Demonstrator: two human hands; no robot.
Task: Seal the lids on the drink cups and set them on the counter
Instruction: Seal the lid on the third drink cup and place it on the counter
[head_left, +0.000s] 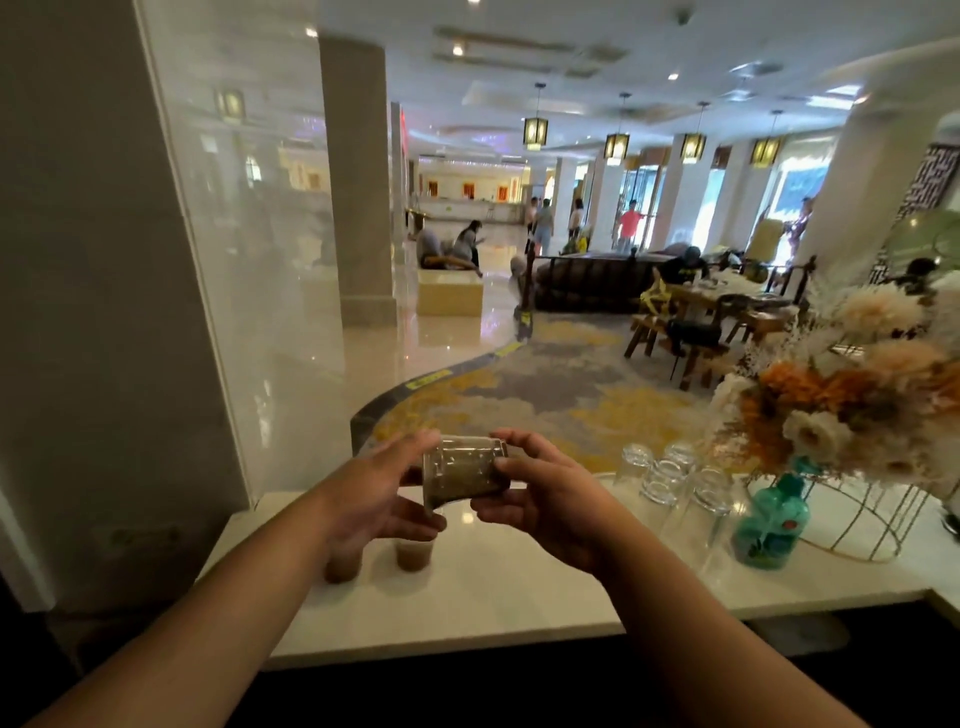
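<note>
A clear plastic drink cup (464, 474) with brown liquid is held tilted above the white counter (519, 597), between both hands. My left hand (379, 493) grips its left side and my right hand (550, 499) grips its right side near the lid end. Two more cups of brown drink stand on the counter below my left hand: one (414, 554) in plain sight, the other (343, 569) partly hidden by my wrist. Whether the lid is pressed fully on the held cup is unclear.
Several upturned clear glasses (670, 478) stand to the right on the counter, with a teal bottle (772, 525) and a flower arrangement (852, 410) on a gold wire stand beyond them. A glass panel (249, 260) rises at the left. Past the counter is a lobby with people.
</note>
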